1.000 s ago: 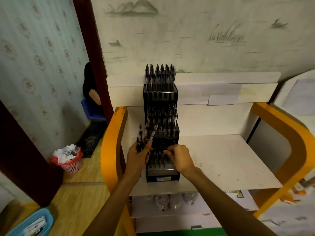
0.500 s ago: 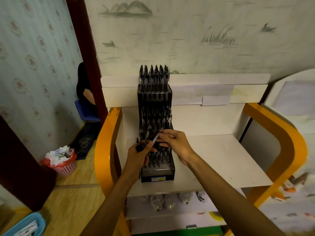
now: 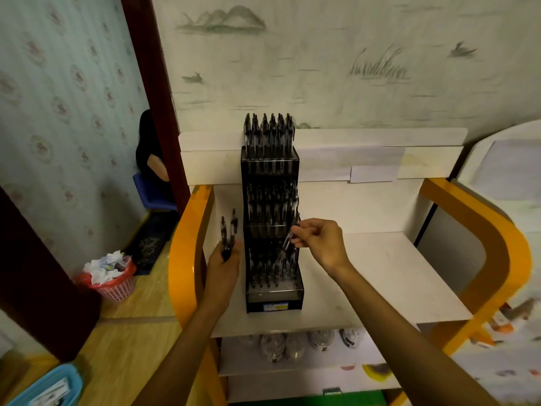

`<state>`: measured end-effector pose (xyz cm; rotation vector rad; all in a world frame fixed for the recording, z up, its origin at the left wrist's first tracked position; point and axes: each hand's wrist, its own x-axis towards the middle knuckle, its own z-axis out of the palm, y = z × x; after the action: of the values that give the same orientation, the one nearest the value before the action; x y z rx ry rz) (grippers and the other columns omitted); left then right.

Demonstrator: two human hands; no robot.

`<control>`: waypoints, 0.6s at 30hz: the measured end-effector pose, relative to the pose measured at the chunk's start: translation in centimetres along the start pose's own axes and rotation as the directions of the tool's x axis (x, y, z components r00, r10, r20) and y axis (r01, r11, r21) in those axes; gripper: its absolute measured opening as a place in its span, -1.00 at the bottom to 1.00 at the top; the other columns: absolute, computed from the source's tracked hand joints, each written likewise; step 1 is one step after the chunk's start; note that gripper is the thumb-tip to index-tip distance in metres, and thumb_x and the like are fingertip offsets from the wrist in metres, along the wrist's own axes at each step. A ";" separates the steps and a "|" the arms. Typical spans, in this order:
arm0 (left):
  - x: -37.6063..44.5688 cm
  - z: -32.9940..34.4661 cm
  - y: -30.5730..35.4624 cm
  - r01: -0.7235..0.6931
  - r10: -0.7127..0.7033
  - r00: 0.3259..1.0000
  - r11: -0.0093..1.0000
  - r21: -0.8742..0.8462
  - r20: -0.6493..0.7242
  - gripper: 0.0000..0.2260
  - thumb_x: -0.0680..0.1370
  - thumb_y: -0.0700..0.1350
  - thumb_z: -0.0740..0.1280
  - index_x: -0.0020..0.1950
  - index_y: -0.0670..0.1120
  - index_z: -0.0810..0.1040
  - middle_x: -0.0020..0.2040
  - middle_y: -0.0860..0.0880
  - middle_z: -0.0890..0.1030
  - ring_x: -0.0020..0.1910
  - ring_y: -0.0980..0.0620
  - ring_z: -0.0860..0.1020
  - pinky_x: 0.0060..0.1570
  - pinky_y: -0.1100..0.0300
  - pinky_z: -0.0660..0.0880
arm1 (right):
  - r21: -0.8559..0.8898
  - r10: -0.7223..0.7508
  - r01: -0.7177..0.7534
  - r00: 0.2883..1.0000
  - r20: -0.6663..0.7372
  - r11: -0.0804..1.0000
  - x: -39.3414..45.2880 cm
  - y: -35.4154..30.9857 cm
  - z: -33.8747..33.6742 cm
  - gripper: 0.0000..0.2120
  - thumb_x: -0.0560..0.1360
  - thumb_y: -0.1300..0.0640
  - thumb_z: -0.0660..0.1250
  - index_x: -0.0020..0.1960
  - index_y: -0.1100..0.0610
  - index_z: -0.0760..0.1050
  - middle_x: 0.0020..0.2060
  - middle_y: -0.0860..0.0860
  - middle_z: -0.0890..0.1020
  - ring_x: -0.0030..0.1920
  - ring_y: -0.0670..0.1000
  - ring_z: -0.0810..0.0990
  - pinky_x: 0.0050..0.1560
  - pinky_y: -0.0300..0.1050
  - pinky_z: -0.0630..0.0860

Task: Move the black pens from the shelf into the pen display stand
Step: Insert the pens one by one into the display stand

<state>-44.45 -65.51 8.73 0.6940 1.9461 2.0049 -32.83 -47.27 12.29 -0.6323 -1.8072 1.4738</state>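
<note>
two hands: i see both working at the stand, one on each side of it.
right hand (image 3: 319,240): fingers and thumb pinch a single black pen (image 3: 289,238), tilted, just off the right edge of the stand's middle tier.
left hand (image 3: 224,266): curled around a small bunch of spare pens (image 3: 228,234), their tops sticking up, just left of the stand.
pen display stand (image 3: 270,300): tall, narrow, dark plastic with three stepped tiers, each holding upright black pens; a blue label on the base.
shelf (image 3: 380,282): flat white board, scuffed, carrying the stand, framed by glossy curved orange rails (image 3: 187,253).
floor, left: a pink mesh basket (image 3: 115,288) stuffed with crumpled paper.
</note>
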 end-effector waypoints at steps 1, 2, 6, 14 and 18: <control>-0.1 -0.2 0.1 0.002 -0.002 1.000 1.000 -0.008 -0.010 -0.73 0.60 0.16 0.26 0.10 0.01 0.56 -0.33 -0.07 0.60 -0.41 -0.12 0.51 -0.43 -0.06 0.50 | -0.091 -0.034 0.033 0.999 -0.008 0.995 0.0 0.2 -0.1 -0.81 0.50 0.26 0.45 0.06 0.34 0.63 -0.31 0.06 0.71 -0.29 0.03 0.71 -0.17 -0.15 0.67; -0.1 -0.3 0.2 0.011 -0.012 1.000 1.000 -0.027 -0.016 -0.79 0.60 0.16 0.26 0.02 0.05 0.53 -0.42 0.07 0.52 -0.47 0.06 0.45 -0.49 0.18 0.42 | -0.181 -0.067 0.064 0.998 -0.012 0.981 0.0 0.5 -0.1 -0.81 0.49 0.24 0.46 0.06 0.31 0.64 -0.31 0.05 0.71 -0.29 0.01 0.71 -0.13 -0.14 0.67; 0.3 -0.5 -0.1 0.101 -0.099 0.995 0.987 -0.124 0.024 -0.88 0.68 -0.04 0.24 -0.05 0.02 0.47 -0.41 0.07 0.42 -0.48 0.10 0.33 -0.53 0.27 0.27 | -0.395 -0.160 0.145 0.987 -0.006 0.907 -0.3 1.4 0.3 -0.83 0.50 0.17 0.46 0.05 0.24 0.67 -0.29 0.06 0.70 -0.23 -0.02 0.69 0.03 -0.14 0.63; 0.5 -0.5 0.4 0.129 -0.121 0.991 0.981 -0.147 0.057 -0.81 0.67 -0.08 0.25 0.11 -0.11 0.63 -0.36 0.01 0.47 -0.50 0.17 0.34 -0.52 0.31 0.27 | -0.495 -0.131 0.131 0.991 0.035 0.859 -0.3 3.3 1.1 -0.85 0.51 0.14 0.45 -0.07 0.24 0.66 -0.32 0.13 0.67 -0.20 0.11 0.67 0.02 0.04 0.61; 0.4 -0.4 1.0 0.093 -0.081 0.992 0.987 -0.132 0.097 -0.80 0.68 -0.09 0.22 0.13 -0.14 0.60 -0.33 -0.04 0.48 -0.52 0.18 0.34 -0.53 0.30 0.26 | -0.544 -0.102 0.124 0.992 0.071 0.830 -0.4 4.1 1.4 -0.78 0.52 0.14 0.44 -0.16 0.31 0.62 -0.34 0.18 0.65 -0.24 0.15 0.64 -0.05 0.02 0.58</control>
<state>-44.82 -65.73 9.80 0.6440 1.7392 1.9948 -33.91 -47.44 8.05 -0.7552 -2.2757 0.8799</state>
